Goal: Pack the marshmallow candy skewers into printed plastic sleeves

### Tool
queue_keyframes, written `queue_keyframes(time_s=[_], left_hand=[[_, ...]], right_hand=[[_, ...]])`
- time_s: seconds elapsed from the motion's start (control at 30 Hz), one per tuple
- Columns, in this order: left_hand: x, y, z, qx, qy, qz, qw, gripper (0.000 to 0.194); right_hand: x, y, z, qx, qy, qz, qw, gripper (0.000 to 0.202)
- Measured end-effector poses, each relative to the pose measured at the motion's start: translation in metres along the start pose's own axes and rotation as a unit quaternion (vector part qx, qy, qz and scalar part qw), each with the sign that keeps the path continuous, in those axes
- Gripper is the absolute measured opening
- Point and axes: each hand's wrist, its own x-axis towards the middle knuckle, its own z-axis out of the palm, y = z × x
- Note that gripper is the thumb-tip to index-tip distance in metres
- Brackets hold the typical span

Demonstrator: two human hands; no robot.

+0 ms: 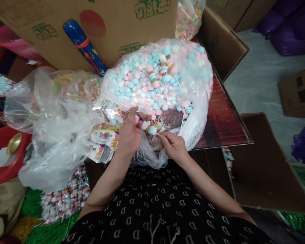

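Note:
My right hand (174,145) pinches the white stick of a candy skewer (151,129) threaded with pale blue, pink and green sweets. The skewer points left, and its far end lies within a clear printed wrapper (113,110). Closed on that wrapper is my left hand (129,130), its fingers partly covering the skewer's far end. Just beyond both hands, a big clear bag (195,132) spreads open, full of pink, blue and white sweets (139,81). Several finished candy skewers (165,69) rest on top of the heap, sticks towards me. Flat printed wrappers (105,136) are stacked beside my left wrist.
A cardboard box (112,20) stands behind the bag, with a blue bottle-shaped case (85,47) against it. Left are crumpled plastic bags (58,118) and a red basin (5,135). The table (226,118) has its corner at right, above an open carton (264,162).

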Motion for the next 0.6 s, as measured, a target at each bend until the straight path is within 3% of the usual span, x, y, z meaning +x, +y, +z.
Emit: queue_keyframes(time_s=[0.07,0.23,0.37,0.47,0.6], left_hand=[[-0.002,-0.003,0.001,-0.003,-0.008,0.002,1.000,0.028],[-0.003,-0.001,-0.004,0.017,-0.020,-0.011,1.000,0.030],[-0.001,0.002,-0.005,0.022,-0.017,-0.014,1.000,0.034],[0.001,0.000,-0.003,0.022,-0.030,-0.018,0.999,0.030],[0.014,0.009,-0.011,0.013,0.021,0.045,0.999,0.027]], right_hand=[[-0.001,-0.001,0.006,0.029,0.018,0.009,0.999,0.025],[0.000,0.000,0.006,0.074,-0.008,0.013,0.997,0.022],[0.004,0.002,0.000,0.051,-0.002,0.002,0.999,0.020],[0.007,0.000,0.002,0.020,-0.033,-0.007,0.999,0.021],[0.007,-0.001,-0.002,-0.009,-0.083,-0.017,0.996,0.023]])
